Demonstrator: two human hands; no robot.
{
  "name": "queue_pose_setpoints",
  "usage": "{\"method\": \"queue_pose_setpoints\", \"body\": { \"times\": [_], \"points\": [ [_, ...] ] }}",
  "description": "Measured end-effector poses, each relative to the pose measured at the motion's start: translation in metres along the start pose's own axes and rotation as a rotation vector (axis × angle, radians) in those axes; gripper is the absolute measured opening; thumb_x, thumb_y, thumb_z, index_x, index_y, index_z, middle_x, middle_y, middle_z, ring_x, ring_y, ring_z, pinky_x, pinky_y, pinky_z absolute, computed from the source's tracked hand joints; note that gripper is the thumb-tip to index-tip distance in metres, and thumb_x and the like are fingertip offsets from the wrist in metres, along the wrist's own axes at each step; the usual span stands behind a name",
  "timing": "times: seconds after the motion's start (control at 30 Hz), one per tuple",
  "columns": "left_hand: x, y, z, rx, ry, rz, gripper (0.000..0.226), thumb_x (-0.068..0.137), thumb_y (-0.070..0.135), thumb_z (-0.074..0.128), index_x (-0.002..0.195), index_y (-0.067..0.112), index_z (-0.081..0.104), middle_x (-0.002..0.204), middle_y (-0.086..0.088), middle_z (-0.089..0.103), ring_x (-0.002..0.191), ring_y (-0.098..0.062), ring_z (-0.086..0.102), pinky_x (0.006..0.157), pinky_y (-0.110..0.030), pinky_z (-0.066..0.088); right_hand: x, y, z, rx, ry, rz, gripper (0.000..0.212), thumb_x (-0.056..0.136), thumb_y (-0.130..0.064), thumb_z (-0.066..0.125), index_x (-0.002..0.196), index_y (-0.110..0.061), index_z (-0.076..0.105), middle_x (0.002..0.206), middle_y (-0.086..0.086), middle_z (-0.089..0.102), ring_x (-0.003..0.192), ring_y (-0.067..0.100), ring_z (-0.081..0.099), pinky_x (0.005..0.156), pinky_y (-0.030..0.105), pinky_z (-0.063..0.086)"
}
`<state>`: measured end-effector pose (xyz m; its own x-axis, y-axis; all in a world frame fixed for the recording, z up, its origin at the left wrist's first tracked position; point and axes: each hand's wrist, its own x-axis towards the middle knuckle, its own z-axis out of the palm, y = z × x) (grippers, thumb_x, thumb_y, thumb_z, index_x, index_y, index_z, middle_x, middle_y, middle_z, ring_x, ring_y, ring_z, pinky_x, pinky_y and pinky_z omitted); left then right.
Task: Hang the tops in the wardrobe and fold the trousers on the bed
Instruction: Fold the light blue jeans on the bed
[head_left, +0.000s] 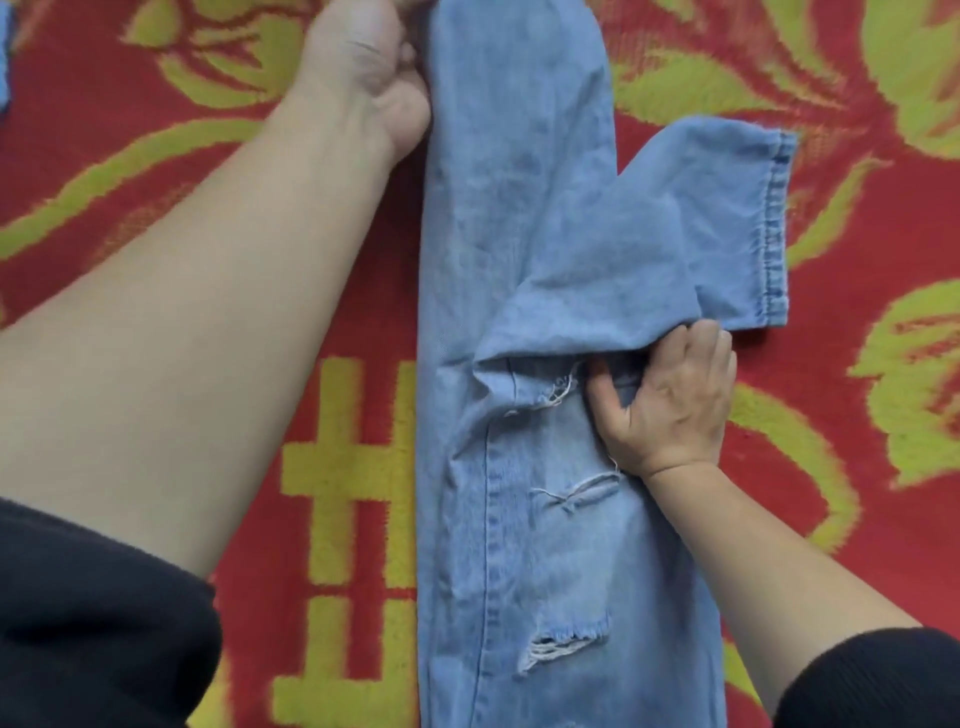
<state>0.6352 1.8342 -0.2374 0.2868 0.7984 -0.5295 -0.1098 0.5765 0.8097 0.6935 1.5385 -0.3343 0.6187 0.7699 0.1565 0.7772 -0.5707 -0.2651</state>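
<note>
Light blue ripped jeans (509, 218) lie lengthwise down the middle of the red and yellow-green bed cover (208, 93). One leg end is folded back and sticks out to the right, its hem (774, 228) showing. My left hand (363, 67) reaches far up and grips the jeans' left edge near the top of the frame. My right hand (670, 400) pinches the folded denim at the crease, thumb on the lower layer and fingers curled under the flap. Torn holes (566, 644) show lower down the leg.
The patterned bed cover stretches out on both sides of the jeans. A scrap of blue fabric (4, 57) shows at the far left edge. My black sleeves (93, 623) fill the lower corners.
</note>
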Motion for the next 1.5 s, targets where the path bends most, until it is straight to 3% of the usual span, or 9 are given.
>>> {"method": "queue_pose_setpoints", "body": {
  "times": [0.2, 0.3, 0.5, 0.63, 0.77, 0.87, 1.0, 1.27, 1.5],
  "points": [
    [0.013, -0.012, -0.041, 0.946, 0.375, 0.534, 0.013, 0.083, 0.014, 0.057, 0.095, 0.01, 0.061, 0.104, -0.01, 0.065, 0.09, -0.015, 0.06, 0.087, -0.027, 0.049, 0.001, -0.001, -0.001, 0.007, -0.013, 0.004, 0.049, 0.085, -0.056, 0.048, 0.087, -0.008, 0.038, 0.087, 0.02, 0.047, 0.08, 0.032, 0.037, 0.069, 0.046, 0.03],
    [-0.006, -0.039, -0.077, 1.212, 0.284, 0.629, 0.041, 0.094, 0.039, 0.049, 0.122, 0.01, 0.058, 0.125, -0.01, 0.056, 0.112, -0.014, 0.051, 0.098, -0.016, 0.033, 0.002, -0.002, -0.002, 0.017, -0.024, 0.019, 0.049, 0.085, -0.057, 0.047, 0.088, -0.009, 0.038, 0.088, 0.02, 0.047, 0.081, 0.033, 0.039, 0.07, 0.046, 0.031],
    [-0.086, -0.112, -0.155, 1.704, 0.159, 0.678, 0.061, 0.102, 0.045, 0.032, 0.154, 0.013, 0.026, 0.161, -0.017, 0.016, 0.15, -0.03, 0.012, 0.121, -0.049, 0.007, 0.002, -0.004, -0.008, 0.068, -0.052, 0.044, 0.07, 0.088, -0.076, 0.031, 0.1, -0.007, 0.037, 0.094, 0.02, 0.047, 0.084, 0.033, 0.042, 0.075, 0.047, 0.035],
    [-0.075, -0.12, -0.161, 1.742, 0.186, 0.721, 0.06, 0.101, 0.047, 0.027, 0.154, 0.018, 0.025, 0.162, -0.014, 0.016, 0.15, -0.028, 0.012, 0.119, -0.052, 0.01, 0.006, -0.016, -0.021, 0.274, -0.045, 0.195, 0.086, 0.088, -0.076, 0.03, 0.098, 0.007, 0.051, 0.096, 0.024, 0.051, 0.089, 0.039, 0.05, 0.082, 0.047, 0.038],
    [-0.073, -0.123, -0.163, 1.74, 0.202, 0.747, 0.06, 0.1, 0.047, 0.029, 0.154, 0.019, 0.027, 0.162, -0.013, 0.018, 0.15, -0.028, 0.014, 0.119, -0.051, 0.01, 0.046, -0.062, -0.033, 0.403, 0.212, 0.48, 0.043, 0.097, -0.038, 0.053, 0.098, 0.004, 0.06, 0.113, 0.025, 0.054, 0.111, 0.04, 0.051, 0.09, 0.034, 0.026],
    [-0.072, -0.122, -0.163, 1.739, 0.22, 0.75, 0.061, 0.1, 0.047, 0.03, 0.153, 0.019, 0.028, 0.162, -0.013, 0.019, 0.149, -0.028, 0.015, 0.119, -0.051, 0.011, 0.089, -0.109, -0.044, 0.564, 0.327, 0.169, 0.032, 0.097, -0.026, 0.055, 0.094, 0.005, 0.063, 0.11, 0.029, 0.055, 0.108, 0.042, 0.054, 0.096, 0.04, 0.04],
    [-0.071, -0.124, -0.166, 1.75, 0.215, 0.764, 0.061, 0.1, 0.047, 0.03, 0.153, 0.019, 0.028, 0.161, -0.015, 0.02, 0.149, -0.03, 0.017, 0.118, -0.052, 0.013, 0.125, -0.15, -0.03, 0.44, -0.159, -0.19, 0.052, 0.098, -0.055, 0.032, 0.125, -0.025, 0.064, 0.14, 0.007, 0.053, 0.136, 0.023, 0.042, 0.112, 0.04, 0.031],
    [-0.069, -0.123, -0.166, 1.739, 0.2, 0.751, 0.061, 0.1, 0.047, 0.028, 0.154, 0.02, 0.026, 0.162, -0.013, 0.019, 0.149, -0.029, 0.015, 0.118, -0.053, 0.013, 0.105, -0.105, 0.016, -0.046, -0.404, -0.283, 0.071, 0.097, -0.064, 0.032, 0.158, -0.032, 0.017, 0.166, 0.015, 0.0, 0.153, 0.035, -0.002, 0.122, 0.05, 0.002],
    [-0.066, -0.126, -0.167, 1.782, 0.207, 0.763, 0.06, 0.1, 0.048, 0.028, 0.154, 0.022, 0.025, 0.161, -0.013, 0.02, 0.149, -0.029, 0.018, 0.118, -0.053, 0.014, 0.103, -0.111, 0.035, -0.152, -0.312, -0.275, 0.087, 0.086, -0.081, 0.02, 0.158, -0.032, 0.012, 0.165, 0.019, 0.002, 0.152, 0.039, 0.001, 0.119, 0.056, 0.007]
  ]
}}
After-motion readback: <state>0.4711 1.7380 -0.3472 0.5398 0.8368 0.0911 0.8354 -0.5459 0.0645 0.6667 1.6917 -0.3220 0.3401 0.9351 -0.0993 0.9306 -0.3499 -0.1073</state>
